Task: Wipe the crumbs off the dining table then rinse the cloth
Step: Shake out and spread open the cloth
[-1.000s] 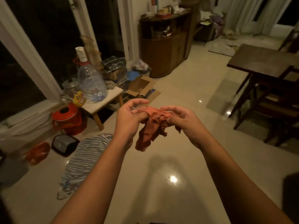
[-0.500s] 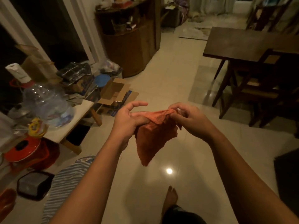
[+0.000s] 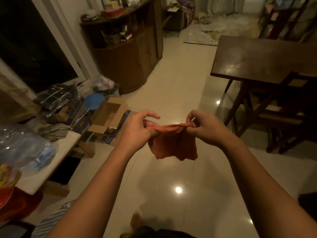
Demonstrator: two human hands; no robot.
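Cloth (image 3: 173, 143) hangs mid-air, top edge stretched left-right between your hands. Left hand (image 3: 139, 131), right hand (image 3: 207, 127) each pinched on a corner. Dining table (image 3: 260, 57) lies ahead-right, well apart; right hand nearer.

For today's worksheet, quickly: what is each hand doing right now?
Left hand: closed, pinching the orange cloth.
Right hand: closed, pinching the same cloth.
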